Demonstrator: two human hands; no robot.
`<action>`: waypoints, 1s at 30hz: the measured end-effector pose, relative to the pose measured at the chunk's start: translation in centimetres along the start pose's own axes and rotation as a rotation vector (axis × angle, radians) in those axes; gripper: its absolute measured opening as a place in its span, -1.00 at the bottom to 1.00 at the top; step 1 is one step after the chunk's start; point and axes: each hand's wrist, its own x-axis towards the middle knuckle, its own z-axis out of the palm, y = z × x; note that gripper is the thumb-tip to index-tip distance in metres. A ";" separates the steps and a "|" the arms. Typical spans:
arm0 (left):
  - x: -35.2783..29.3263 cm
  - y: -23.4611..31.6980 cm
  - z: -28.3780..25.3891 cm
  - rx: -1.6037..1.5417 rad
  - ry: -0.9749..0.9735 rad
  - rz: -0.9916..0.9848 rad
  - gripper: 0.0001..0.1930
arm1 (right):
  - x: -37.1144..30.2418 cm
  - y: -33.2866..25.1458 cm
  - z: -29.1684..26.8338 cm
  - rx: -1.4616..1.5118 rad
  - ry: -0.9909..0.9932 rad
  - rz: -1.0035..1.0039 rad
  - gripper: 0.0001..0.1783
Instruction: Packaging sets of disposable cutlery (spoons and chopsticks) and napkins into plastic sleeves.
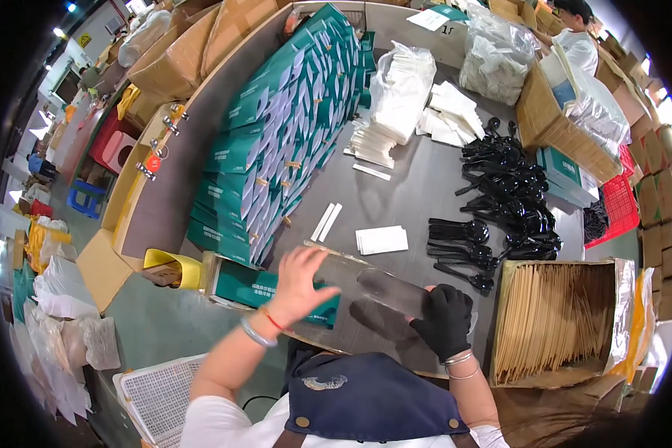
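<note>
My bare left hand point(297, 282) hovers near the front of the table with its fingers spread, nothing in it. Partly under it lies a flat green printed package point(244, 286). My right hand point(446, 321), in a black glove with bare fingertips, is closed on one end of a long, clear plastic piece point(392, 290) with a rounded far end; its exact kind is unclear. Beyond the hands lie a small stack of white cards point(381, 240) and two narrow white strips point(325, 222). Black plastic spoons point(458, 231) are bunched to the right.
Upright green packages point(276, 142) fill the table's left side. White packets point(403, 93) are heaped at the back. A carton of thin wooden sticks point(552, 321) stands at my right, an open cardboard box point(567, 119) behind it. A yellow container point(173, 269) sits at the left edge.
</note>
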 end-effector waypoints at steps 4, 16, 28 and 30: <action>-4.5 0.3 5.2 0.133 0.007 -0.343 -0.08 | 0.1 -0.9 0.5 -0.062 -0.041 -0.059 -0.33; -4.2 -0.5 5.0 -0.037 0.017 -0.294 0.04 | 1.0 -5.5 7.1 0.066 -0.206 -0.243 -0.30; 6.4 -6.6 6.9 0.212 0.250 -0.158 -0.84 | -7.6 13.4 0.3 0.227 0.683 0.370 -0.74; 6.4 -6.5 6.6 0.380 0.221 -0.096 -0.92 | -11.5 17.8 -3.2 0.241 0.700 0.783 -0.80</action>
